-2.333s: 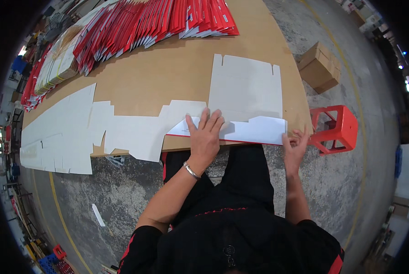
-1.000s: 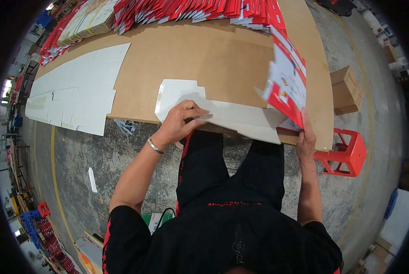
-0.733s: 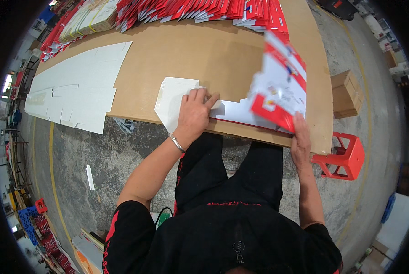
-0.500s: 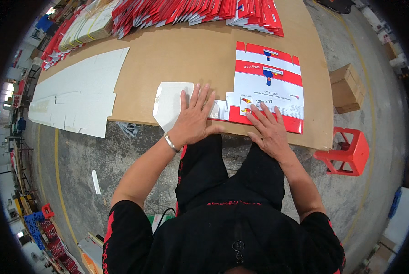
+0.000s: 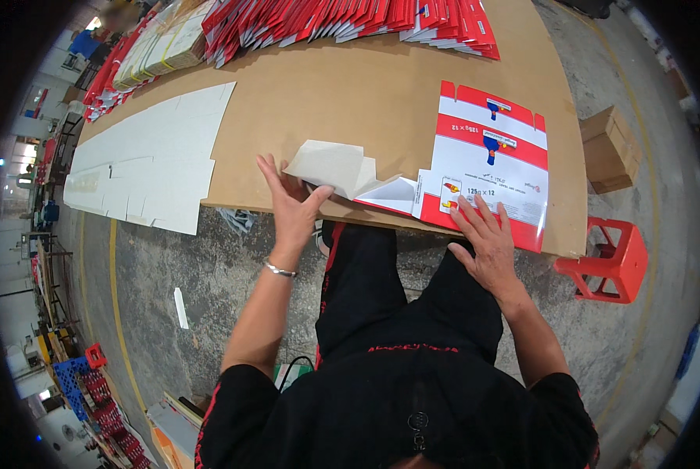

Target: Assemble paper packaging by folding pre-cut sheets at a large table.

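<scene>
A flat carton blank (image 5: 487, 180), printed red, white and blue, lies at the table's front edge. My right hand (image 5: 487, 246) rests on its lower part, fingers stretched out flat. At the blank's left end, a plain greyish flap (image 5: 330, 160) stands partly raised, with a crease between it and the printed panel. My left hand (image 5: 294, 207) has that flap between the thumb at its near edge and the fingers at its left side. Some of the left fingers are hidden behind the flap.
Plain pale cardboard sheets (image 5: 150, 156) lie on the table's left. A long row of red and white folded cartons (image 5: 350, 19) spans the far side, beside a strapped bundle (image 5: 166, 51). A red stool (image 5: 612, 262) and a brown box (image 5: 608, 148) stand right of the table.
My left hand has gone from lying flat on the flap to its left edge, and the flap has tilted up. My right hand stays flat on the printed panel.
</scene>
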The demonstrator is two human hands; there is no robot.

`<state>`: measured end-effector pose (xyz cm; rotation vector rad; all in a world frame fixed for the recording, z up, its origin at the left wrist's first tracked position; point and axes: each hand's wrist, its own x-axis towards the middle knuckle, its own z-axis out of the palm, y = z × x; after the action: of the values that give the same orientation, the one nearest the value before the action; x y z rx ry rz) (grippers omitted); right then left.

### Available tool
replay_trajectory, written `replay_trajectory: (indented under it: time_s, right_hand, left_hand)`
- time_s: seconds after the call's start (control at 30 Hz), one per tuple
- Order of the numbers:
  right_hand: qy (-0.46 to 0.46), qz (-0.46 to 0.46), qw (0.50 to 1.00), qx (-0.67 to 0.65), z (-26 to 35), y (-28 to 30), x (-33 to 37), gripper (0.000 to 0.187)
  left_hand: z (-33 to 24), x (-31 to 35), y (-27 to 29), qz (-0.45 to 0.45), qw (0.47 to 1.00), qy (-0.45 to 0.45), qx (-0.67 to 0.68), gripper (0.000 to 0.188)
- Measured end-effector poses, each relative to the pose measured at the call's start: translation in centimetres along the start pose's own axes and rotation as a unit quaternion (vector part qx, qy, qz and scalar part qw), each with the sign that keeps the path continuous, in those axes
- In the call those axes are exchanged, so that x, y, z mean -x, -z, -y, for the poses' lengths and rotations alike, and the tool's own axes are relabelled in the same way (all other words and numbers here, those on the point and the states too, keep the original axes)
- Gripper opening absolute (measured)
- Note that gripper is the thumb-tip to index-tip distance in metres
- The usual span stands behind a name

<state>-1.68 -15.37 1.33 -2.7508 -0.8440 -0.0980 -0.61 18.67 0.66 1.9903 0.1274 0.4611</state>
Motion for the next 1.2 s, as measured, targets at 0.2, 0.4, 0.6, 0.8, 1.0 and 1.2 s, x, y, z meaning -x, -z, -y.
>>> replay_trajectory:
  time_s: [0.2, 0.4, 0.6, 0.8, 1.0, 1.2]
  right_hand:
    - [0.011, 0.002, 1.0, 0.002, 0.2, 0.1, -0.4, 0.057]
    - [0.054, 0.041, 0.996, 0.064, -0.8, 1.0, -0.7, 0.058]
    - [0.058, 0.034, 0.997, 0.033, -0.5, 2.3, -1.4, 0.064]
    - [0.078, 0.037, 0.996, 0.027, -0.8, 1.4, -0.8, 0.064]
    - [0.082, 0.045, 0.994, 0.056, -0.9, 0.3, -0.4, 0.064]
    - [0.105, 0.057, 0.992, 0.042, -1.1, 0.4, -0.5, 0.063]
  left_hand:
    - [-0.4, -1.0, -4.6, -0.048, 0.95, 0.154, 0.267, 0.061]
    - [-0.4, -0.3, -5.2, 0.038, 0.992, -0.12, 0.029, 0.05]
    - [-3.3, 0.7, -4.2, 0.308, 0.887, -0.268, -0.217, 0.064]
    - [-2.6, 1.1, -6.1, 0.278, 0.861, -0.266, -0.333, 0.066]
    - [-3.1, 1.0, -6.4, 0.28, 0.844, -0.255, -0.378, 0.065]
    - [-3.4, 1.0, -6.4, 0.297, 0.833, -0.243, -0.399, 0.062]
